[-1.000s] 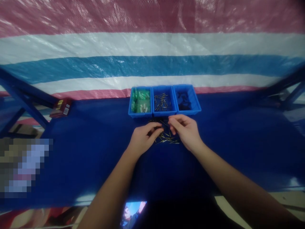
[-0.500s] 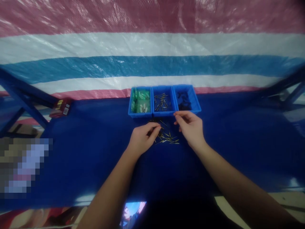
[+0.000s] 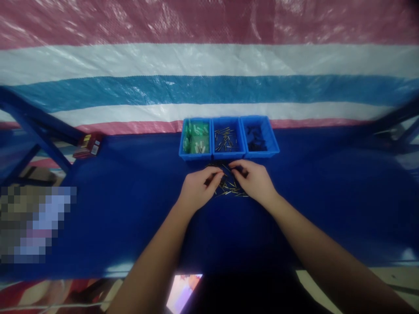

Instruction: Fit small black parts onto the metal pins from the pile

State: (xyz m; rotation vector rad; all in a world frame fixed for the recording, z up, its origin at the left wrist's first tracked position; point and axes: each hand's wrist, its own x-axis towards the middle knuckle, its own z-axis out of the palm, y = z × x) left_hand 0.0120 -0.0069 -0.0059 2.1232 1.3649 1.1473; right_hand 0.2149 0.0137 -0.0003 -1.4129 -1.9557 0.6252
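Several thin brass-coloured pins (image 3: 231,190) lie loose on the blue table, just in front of three blue bins. Over the left side of this pile is my left hand (image 3: 200,186), its thumb and forefinger pinched together; what they hold is too small to make out. My right hand (image 3: 257,182) is over the pile's right side, thumb and forefinger close together, and anything between them cannot be made out. A small gap separates the two hands' fingertips. Similar pins lie in the middle bin (image 3: 228,155), right behind the hands.
The left bin (image 3: 196,157) holds green bags and small pale pieces; the right bin (image 3: 262,154) holds dark parts. A dark red box (image 3: 87,146) sits at the table's far left. A lit screen (image 3: 183,291) shows at the near edge. Striped sheeting hangs behind.
My right hand has moved left and slightly down, from the front edge of the bins to the pins near my left hand. My left hand has barely moved.
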